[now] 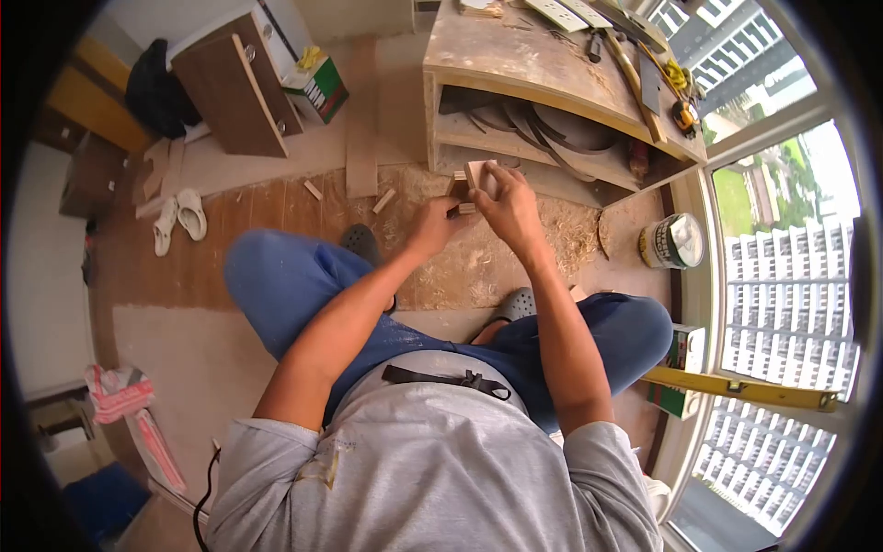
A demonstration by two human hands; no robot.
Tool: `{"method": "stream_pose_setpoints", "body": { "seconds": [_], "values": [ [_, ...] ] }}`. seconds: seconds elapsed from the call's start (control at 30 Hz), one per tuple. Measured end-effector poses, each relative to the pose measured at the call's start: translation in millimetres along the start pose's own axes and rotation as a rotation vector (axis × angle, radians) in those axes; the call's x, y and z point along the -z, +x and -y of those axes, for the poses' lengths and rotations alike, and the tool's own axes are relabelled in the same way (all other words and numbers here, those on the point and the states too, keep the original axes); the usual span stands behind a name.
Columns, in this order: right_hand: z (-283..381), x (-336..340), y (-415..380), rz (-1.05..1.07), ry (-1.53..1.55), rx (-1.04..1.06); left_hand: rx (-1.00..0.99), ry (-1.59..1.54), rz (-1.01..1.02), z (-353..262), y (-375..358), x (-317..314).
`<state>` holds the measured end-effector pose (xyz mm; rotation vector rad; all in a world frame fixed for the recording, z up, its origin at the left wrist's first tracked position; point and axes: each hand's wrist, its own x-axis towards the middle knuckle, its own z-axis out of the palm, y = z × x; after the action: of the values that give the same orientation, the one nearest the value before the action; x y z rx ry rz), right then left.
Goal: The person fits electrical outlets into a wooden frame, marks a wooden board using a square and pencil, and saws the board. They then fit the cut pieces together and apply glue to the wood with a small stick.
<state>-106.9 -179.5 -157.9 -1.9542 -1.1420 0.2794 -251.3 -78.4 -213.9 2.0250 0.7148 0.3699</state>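
My left hand (437, 225) is closed around a small wooden piece (458, 187) with a dark brown face and pale layered edges. Close beside it, my right hand (508, 210) grips a small flat wooden block (477, 171) with a light tan face. The two pieces are held together or nearly so; fingers hide where they meet. Both hands are in front of my knees, above a floor strewn with wood shavings (570, 225).
A workbench (515, 46) with open shelves stands ahead, with a hammer (633, 78) and a tape measure (684, 116) on top. A tin can (671, 242) is at right, near a yellow spirit level (745, 387). Brown panels (230, 97) lean at left near white clogs (190, 213).
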Motion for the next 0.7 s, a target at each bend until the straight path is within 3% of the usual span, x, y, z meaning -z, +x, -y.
{"method": "stream_pose_setpoints", "body": {
  "seconds": [0.3, 0.43, 0.53, 0.63, 0.7],
  "values": [
    [-5, -39, 2, -0.023, -0.403, 0.101, -0.224, -0.011, -0.215, 24, 10, -27],
    [-6, -35, -1, 0.039, -0.222, 0.095, -0.199, -0.002, -0.191, 15, 3, -16],
    [-8, -30, -2, 0.034, -0.218, 0.146, -0.049, -0.1, -0.097, 26, 8, -17],
    [-7, -21, -2, 0.181, -0.182, 0.078, 0.093, -0.313, 0.021, 30, 15, 6],
    [-6, -20, -6, 0.204, -0.181, 0.075, 0.022, -0.325, -0.082, 32, 22, 19]
  ]
}}
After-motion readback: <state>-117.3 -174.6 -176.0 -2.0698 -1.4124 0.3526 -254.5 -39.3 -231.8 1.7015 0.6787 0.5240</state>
